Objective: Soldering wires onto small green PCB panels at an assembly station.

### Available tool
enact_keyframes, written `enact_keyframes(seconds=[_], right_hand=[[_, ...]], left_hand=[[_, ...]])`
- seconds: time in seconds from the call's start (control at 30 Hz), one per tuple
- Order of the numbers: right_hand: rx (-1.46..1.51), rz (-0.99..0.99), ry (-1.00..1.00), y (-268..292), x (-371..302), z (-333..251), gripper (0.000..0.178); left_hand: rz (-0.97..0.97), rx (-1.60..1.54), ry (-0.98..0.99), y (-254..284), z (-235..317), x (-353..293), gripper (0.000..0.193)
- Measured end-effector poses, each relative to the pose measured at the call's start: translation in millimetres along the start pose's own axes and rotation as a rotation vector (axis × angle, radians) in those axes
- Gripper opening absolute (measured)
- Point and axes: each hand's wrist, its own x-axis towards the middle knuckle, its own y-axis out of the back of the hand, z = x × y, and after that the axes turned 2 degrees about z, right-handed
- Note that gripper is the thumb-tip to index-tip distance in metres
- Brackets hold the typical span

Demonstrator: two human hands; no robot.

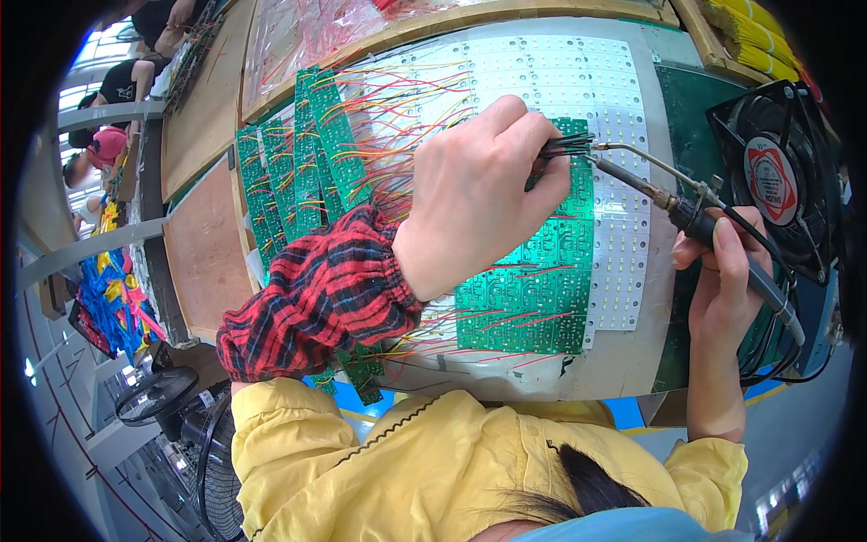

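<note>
My left hand (492, 181) is closed around a small bundle of black wires (567, 145), whose ends point right. Its forearm wears a red and black plaid sleeve cover. Below that hand lies a panel of green circuit boards (524, 298) with several red wires lying across it. My right hand (727, 257) grips a soldering iron (691, 217) with a thin metal feed tube (650, 158) fixed along it. The iron's tip and the tube's end meet close to the wire ends. Whether they touch is too small to tell.
White LED panels (623, 81) lie under and behind the green panel. Green board strips (307, 154) with red and yellow wires are stacked at left. A black square fan (768, 176) stands at right. Yellow wire bundles (754, 41) fill the far right corner. Other people are at far left.
</note>
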Motion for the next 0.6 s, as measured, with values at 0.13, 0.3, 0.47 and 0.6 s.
enact_keyframes(seconds=[0.13, 0.3, 0.47, 0.6], right_hand=[[0.046, 0.071, 0.022, 5, -3, -4, 0.015], [0.275, 0.086, 0.033, -5, -7, 2, 0.011], [0.268, -0.020, 0.051, -5, -12, 4, 0.011], [0.276, -0.023, 0.083, 0, -11, 6, 0.013]], left_hand=[[-0.021, -0.076, 0.012, 1, 3, 2, 0.014], [-0.116, -0.063, 0.093, 16, 6, 0, 0.010], [-0.184, -0.062, 0.087, 25, 8, 0, 0.011], [-0.200, -0.158, 0.179, 34, -10, 2, 0.008]])
